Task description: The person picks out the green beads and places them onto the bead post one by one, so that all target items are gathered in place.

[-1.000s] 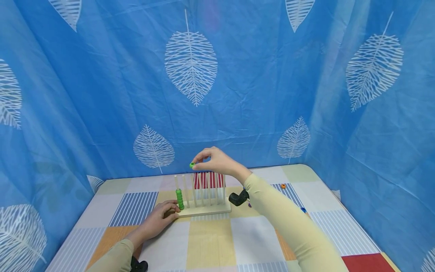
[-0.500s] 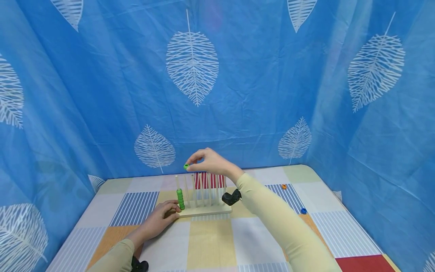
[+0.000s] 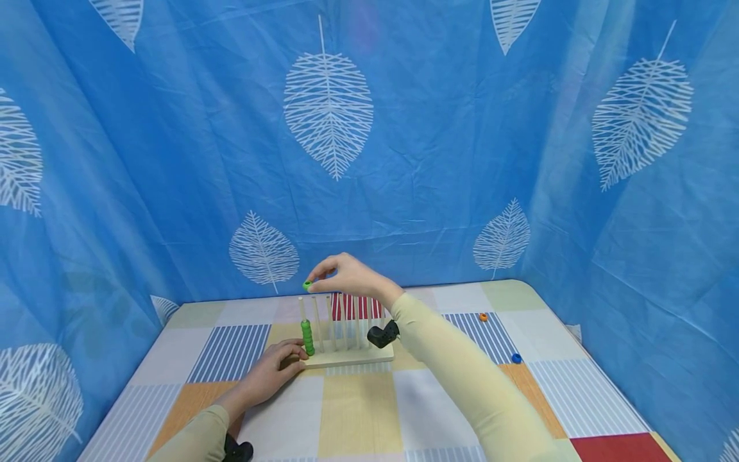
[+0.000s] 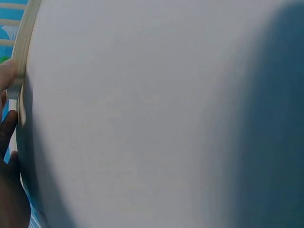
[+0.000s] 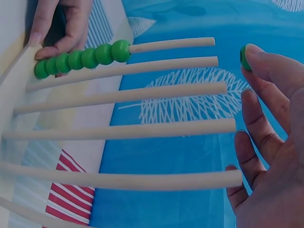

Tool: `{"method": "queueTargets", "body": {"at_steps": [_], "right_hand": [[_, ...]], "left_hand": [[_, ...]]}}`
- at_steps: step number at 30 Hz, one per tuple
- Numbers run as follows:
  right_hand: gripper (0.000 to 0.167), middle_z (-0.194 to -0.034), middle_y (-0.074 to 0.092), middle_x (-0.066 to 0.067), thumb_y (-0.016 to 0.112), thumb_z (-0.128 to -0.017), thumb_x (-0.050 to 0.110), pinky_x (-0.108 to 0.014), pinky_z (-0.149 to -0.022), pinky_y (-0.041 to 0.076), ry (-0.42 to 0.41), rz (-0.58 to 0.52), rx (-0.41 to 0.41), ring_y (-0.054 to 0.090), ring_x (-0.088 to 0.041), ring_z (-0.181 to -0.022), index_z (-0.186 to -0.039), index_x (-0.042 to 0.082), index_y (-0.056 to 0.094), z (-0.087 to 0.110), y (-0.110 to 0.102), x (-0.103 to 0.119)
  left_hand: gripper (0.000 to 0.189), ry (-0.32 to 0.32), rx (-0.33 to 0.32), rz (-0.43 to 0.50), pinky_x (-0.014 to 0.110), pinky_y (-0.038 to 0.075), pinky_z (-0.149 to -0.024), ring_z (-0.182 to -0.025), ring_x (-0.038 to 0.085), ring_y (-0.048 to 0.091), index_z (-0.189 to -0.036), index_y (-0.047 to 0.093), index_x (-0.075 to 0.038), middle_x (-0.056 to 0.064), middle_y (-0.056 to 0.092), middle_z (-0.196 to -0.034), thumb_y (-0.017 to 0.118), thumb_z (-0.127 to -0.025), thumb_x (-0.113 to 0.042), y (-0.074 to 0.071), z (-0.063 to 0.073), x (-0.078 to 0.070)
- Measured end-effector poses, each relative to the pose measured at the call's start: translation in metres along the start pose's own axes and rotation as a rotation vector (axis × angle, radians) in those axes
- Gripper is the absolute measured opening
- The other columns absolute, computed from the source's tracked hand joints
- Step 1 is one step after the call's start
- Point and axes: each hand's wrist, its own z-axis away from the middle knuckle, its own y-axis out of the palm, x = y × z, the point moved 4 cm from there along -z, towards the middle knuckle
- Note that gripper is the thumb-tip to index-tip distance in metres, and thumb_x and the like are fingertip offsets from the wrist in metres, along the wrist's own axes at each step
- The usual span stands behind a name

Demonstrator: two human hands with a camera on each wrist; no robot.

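Note:
A wooden peg rack [image 3: 352, 358] with a row of upright pegs stands on the table. Several green beads [image 3: 308, 338] are stacked on its leftmost peg, whose top is bare. My left hand [image 3: 274, 372] grips the left end of the rack's base, thumb at the front; in the left wrist view only part of it shows against the base edge [image 4: 23, 52]. Between thumb and index finger, my right hand [image 3: 349, 280] pinches a loose green bead [image 5: 244, 58]. That bead hangs just above the leftmost peg's tip [image 5: 209, 42], apart from it.
An orange bead [image 3: 483, 317] and a blue bead [image 3: 516, 358] lie to the right on the patchwork tablecloth [image 3: 358, 410]. Blue curtains [image 3: 404, 160] with white leaf prints enclose the table at the back and both sides.
My right hand has carried the green bead leftward and slightly down, from over the middle pegs to the leftmost one. My left hand stays on the base.

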Motion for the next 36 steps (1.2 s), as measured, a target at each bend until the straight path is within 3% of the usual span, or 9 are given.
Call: {"method": "queueTargets", "body": {"at_steps": [4,7,15,25,32,36], "right_hand": [[0.022,-0.117,0.068,0.008,0.074,-0.095,0.031,-0.034,-0.082,0.055,-0.003,-0.011,0.014,0.062,-0.016,-0.103,-0.115,0.02,0.076,-0.002,0.003,-0.001],[0.023,-0.116,0.068,0.007,0.075,-0.095,0.031,-0.041,-0.087,0.055,0.002,-0.023,0.027,0.062,-0.014,-0.102,-0.115,0.02,0.076,-0.004,0.006,-0.002],[0.023,-0.115,0.069,0.009,0.076,-0.094,0.031,-0.038,-0.086,0.054,0.012,-0.032,0.049,0.062,-0.022,-0.108,-0.114,0.021,0.077,-0.008,0.012,-0.005],[0.022,-0.114,0.069,0.007,0.077,-0.094,0.031,-0.045,-0.086,0.054,0.018,-0.052,0.06,0.062,-0.016,-0.102,-0.113,0.02,0.077,-0.011,0.016,-0.006],[0.022,-0.112,0.07,0.007,0.077,-0.094,0.032,-0.032,-0.077,0.052,0.023,-0.034,0.069,0.062,-0.026,-0.106,-0.113,0.021,0.077,-0.011,0.017,-0.005],[0.022,-0.11,0.07,0.008,0.077,-0.093,0.033,-0.032,-0.076,0.052,0.023,-0.025,0.07,0.062,-0.026,-0.105,-0.112,0.022,0.077,-0.011,0.018,-0.005]], "left_hand": [[0.005,-0.012,0.0,-0.003,0.063,0.034,-0.112,-0.136,0.038,0.046,-0.1,0.068,-0.027,0.01,0.055,-0.145,0.072,-0.097,-0.026,0.0,-0.001,0.001],[0.005,-0.015,0.002,0.0,0.063,0.033,-0.113,-0.136,0.038,0.046,-0.1,0.068,-0.026,0.01,0.055,-0.145,0.072,-0.098,-0.025,0.001,-0.002,0.0],[0.004,0.002,0.001,0.001,0.063,0.035,-0.111,-0.135,0.038,0.047,-0.101,0.069,-0.026,0.01,0.056,-0.144,0.072,-0.098,-0.025,0.0,0.0,-0.001],[0.004,-0.005,-0.003,0.0,0.063,0.035,-0.111,-0.134,0.038,0.047,-0.101,0.069,-0.025,0.009,0.056,-0.144,0.072,-0.098,-0.026,0.0,-0.001,-0.002],[0.004,-0.006,-0.002,0.011,0.062,0.035,-0.111,-0.134,0.038,0.047,-0.102,0.07,-0.024,0.01,0.056,-0.144,0.071,-0.098,-0.024,0.0,0.001,-0.003],[0.005,-0.005,0.002,0.021,0.062,0.035,-0.111,-0.135,0.038,0.047,-0.102,0.07,-0.023,0.01,0.055,-0.145,0.072,-0.098,-0.024,-0.001,0.001,-0.003]]}}
